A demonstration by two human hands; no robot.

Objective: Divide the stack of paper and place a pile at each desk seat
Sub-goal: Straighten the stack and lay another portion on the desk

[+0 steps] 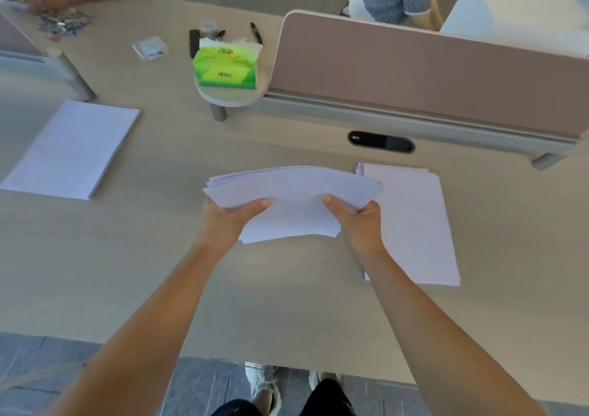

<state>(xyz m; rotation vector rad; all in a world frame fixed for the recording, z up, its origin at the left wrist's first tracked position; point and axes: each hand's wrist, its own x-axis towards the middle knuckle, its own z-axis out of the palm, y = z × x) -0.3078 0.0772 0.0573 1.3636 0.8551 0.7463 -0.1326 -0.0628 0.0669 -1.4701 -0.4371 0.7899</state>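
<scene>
A sheaf of white paper (293,192) hangs above the middle of the beige desk (287,304), bowed upward. My left hand (228,216) grips its near left corner with the thumb on top. My right hand (358,218) grips its near right side the same way. A second pile of paper (414,224) lies flat on the desk just right of the held sheaf, partly under it. A third pile of paper (71,149) lies flat at the left of the desk.
A green tissue pack (226,66) sits on a small round stand. A pink divider panel (430,71) runs along the back right, with a black cable slot (381,141) before it. Pens and small items lie at the far side, where two people are.
</scene>
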